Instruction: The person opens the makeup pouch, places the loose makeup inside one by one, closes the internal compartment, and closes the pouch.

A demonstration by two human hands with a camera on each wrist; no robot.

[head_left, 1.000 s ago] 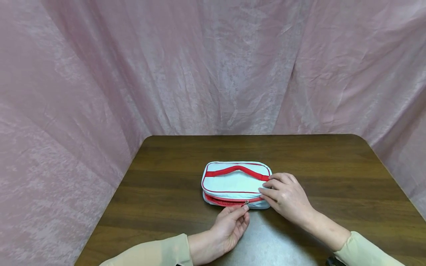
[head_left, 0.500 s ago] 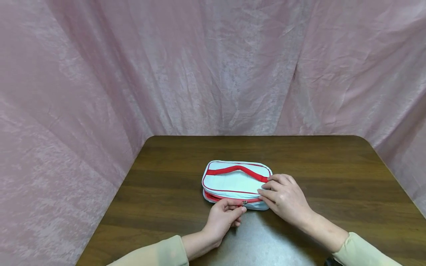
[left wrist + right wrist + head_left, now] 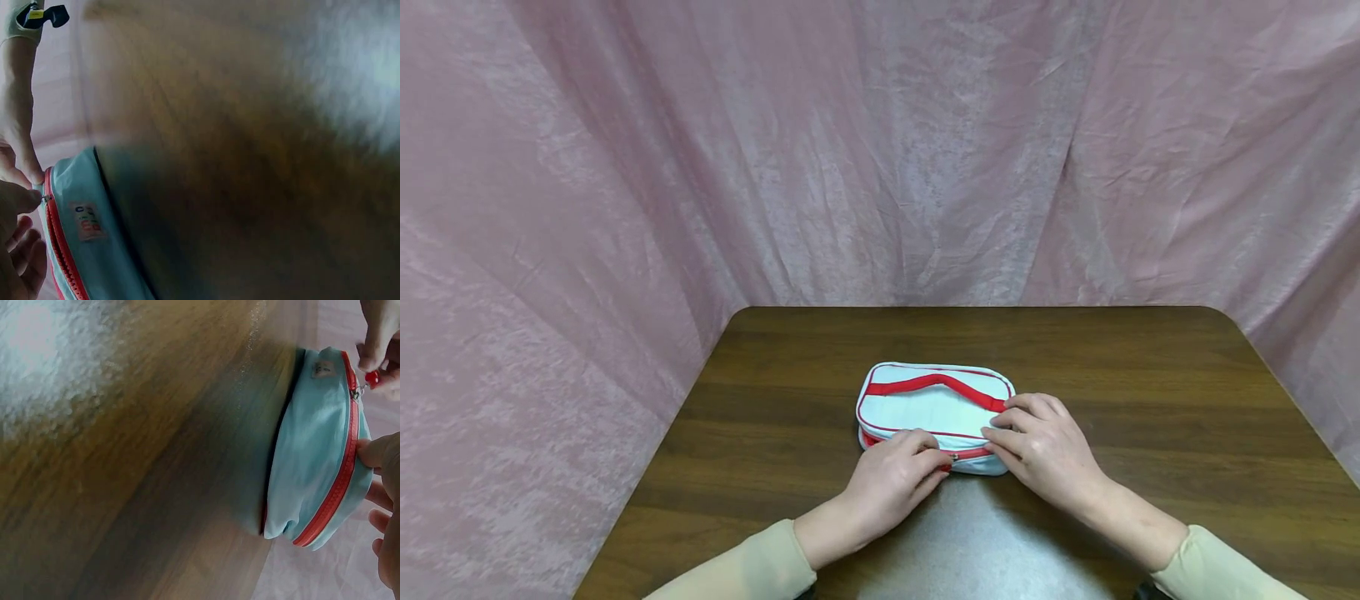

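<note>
A white zip pouch [image 3: 925, 412] with red piping and a red strap handle [image 3: 936, 381] lies on the table. Its red zipper [image 3: 337, 487] runs along the side facing me. My left hand [image 3: 891, 475] pinches the red zipper pull [image 3: 372, 379] between thumb and fingers, beside the metal slider [image 3: 357, 394]. The back of that hand covers the front left of the zipper in the head view. My right hand [image 3: 1041, 442] rests bent fingertips on the pouch's right end, by the handle's end, with the thumb at the lid's front edge.
The brown wooden table [image 3: 760, 392] extends around the pouch, with a bright glare patch in front. Pink velvety curtains [image 3: 850, 167] hang behind the table and along its sides. A small label [image 3: 88, 220] sits on the pouch's front.
My left hand has turned from thumb-up to back-up and come over the pouch's front edge. The slider stays about where it was. My right hand has hardly moved.
</note>
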